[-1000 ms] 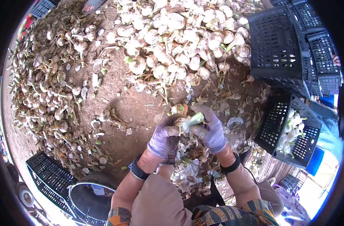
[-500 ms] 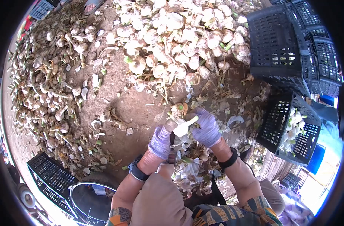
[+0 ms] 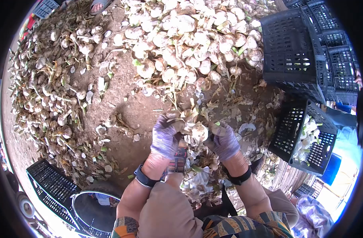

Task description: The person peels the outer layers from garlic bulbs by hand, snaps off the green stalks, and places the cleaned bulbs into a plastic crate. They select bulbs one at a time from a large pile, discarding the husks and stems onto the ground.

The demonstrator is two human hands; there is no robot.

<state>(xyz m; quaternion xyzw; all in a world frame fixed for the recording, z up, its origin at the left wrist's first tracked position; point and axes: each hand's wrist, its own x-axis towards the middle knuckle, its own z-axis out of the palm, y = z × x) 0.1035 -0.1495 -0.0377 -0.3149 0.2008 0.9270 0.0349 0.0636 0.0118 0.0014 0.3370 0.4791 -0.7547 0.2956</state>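
Note:
A garlic bulb point(image 3: 199, 132) with pale, papery skin is held between my hands above the littered ground. My left hand point(image 3: 165, 137), in a purple-grey glove, is closed on its stem side, with dry skin around the fingers. My right hand point(image 3: 225, 142), gloved alike, is curled close to the bulb's other side. A small green tip shows by its thumb, and what its fingers hold is hidden. Below the hands lies a heap of peeled garlic skins point(image 3: 199, 176). Ahead is a large pile of garlic bulbs point(image 3: 181, 47).
To the right, a black crate point(image 3: 326, 137) holds cleaned white garlic point(image 3: 308, 135). Stacked black crates point(image 3: 288, 47) stand behind it. More untrimmed garlic point(image 3: 46, 91) covers the left ground. A black bucket point(image 3: 96, 210) and another crate point(image 3: 50, 182) are at lower left.
The clean white bulb with a thick stem is gone from between my hands, and a browner-skinned bulb is there now. My left hand has shifted slightly left and up, my right slightly right.

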